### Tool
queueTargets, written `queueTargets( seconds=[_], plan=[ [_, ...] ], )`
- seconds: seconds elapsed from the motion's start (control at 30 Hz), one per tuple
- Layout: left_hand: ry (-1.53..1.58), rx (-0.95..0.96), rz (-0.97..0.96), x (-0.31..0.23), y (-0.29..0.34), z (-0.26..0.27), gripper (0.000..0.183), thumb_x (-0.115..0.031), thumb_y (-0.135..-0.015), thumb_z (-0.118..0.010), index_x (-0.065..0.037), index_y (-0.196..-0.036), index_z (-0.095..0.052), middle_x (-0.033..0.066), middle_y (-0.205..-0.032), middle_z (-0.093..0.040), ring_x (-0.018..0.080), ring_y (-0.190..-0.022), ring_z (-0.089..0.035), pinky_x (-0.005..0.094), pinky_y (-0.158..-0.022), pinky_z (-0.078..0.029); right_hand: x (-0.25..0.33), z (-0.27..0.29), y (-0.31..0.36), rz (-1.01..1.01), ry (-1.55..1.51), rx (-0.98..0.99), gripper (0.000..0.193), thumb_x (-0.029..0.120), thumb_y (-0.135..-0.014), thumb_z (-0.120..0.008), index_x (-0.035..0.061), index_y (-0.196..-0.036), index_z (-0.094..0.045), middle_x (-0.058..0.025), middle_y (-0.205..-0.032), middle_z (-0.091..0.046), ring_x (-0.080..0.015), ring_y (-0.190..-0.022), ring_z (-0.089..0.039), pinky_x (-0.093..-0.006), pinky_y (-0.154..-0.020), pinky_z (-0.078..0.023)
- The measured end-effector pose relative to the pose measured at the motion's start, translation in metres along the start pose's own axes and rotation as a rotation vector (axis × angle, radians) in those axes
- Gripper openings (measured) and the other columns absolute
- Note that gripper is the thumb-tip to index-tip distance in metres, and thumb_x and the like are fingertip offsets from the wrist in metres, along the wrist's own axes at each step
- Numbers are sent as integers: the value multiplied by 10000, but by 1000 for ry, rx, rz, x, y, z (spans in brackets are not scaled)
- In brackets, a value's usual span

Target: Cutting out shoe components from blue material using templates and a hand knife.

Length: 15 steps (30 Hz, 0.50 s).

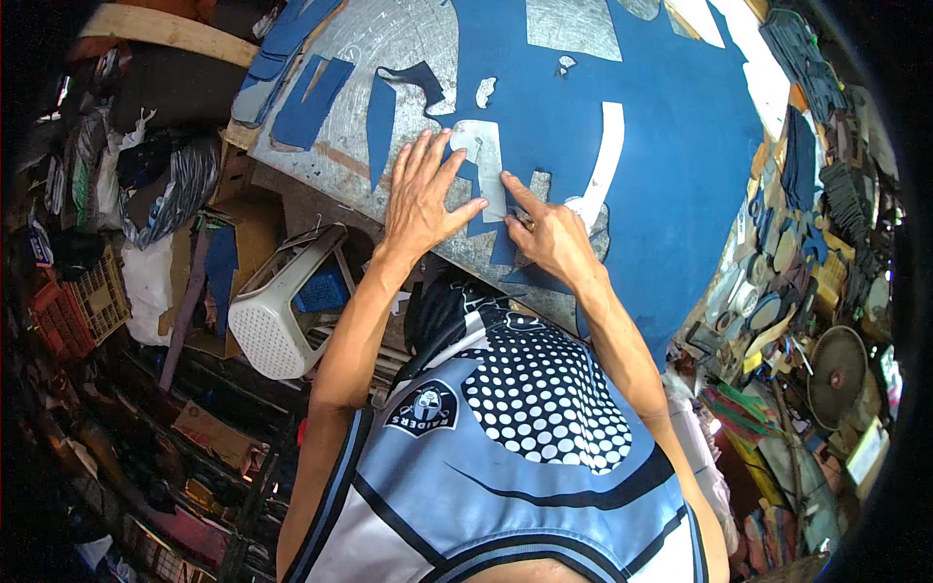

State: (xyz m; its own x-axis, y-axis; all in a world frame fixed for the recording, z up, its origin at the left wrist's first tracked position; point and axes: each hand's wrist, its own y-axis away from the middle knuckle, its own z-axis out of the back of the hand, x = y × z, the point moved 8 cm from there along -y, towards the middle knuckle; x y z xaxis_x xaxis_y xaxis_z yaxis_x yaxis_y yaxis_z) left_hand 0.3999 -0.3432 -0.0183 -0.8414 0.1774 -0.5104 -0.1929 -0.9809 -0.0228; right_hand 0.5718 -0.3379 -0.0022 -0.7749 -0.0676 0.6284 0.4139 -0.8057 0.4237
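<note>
Both hands press on a pale template (483, 167): left hand (420, 194) flat, fingers spread; right hand (547, 236) pinching a tool, unclear. Blue sheet (671, 146) beyond shows several finished cutouts; much remains uncut.

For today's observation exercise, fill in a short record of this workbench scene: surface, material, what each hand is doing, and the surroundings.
Surface: scratched metal worktable
Material: blue sheet with shapes cut out
Left hand: flat, fingers spread, pressing a pale template on the sheet
Right hand: index finger extended at the template's edge; any tool held is too small to tell
Offcuts: blue scraps at the table's left
Surroundings: white plastic stool below the table
</note>
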Motion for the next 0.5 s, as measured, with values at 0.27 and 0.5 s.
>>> queueTargets(
  seconds=[0.27,0.5],
  plan=[
    [-13,-36,9,-4,-1,5,710,-486,-753,-795,-61,-1291,-611,137,-1504,-447,400,-1430,-318,566,-1156,-245,-3,0,1,-7,-10,7,591,212,-880,-641,188,-1449,-485,-209,-753,-698,-399,-688,-686,-481,-676,-554],
    [-8,-54,3,-3,0,6,691,-482,-758,-791,-68,-1283,-617,125,-1478,-476,396,-1427,-322,567,-1159,-231,-1,-1,0,29,21,-22,584,217,-880,-644,194,-1443,-493,-205,-723,-690,-393,-669,-687,-480,-662,-558]
  ],
)
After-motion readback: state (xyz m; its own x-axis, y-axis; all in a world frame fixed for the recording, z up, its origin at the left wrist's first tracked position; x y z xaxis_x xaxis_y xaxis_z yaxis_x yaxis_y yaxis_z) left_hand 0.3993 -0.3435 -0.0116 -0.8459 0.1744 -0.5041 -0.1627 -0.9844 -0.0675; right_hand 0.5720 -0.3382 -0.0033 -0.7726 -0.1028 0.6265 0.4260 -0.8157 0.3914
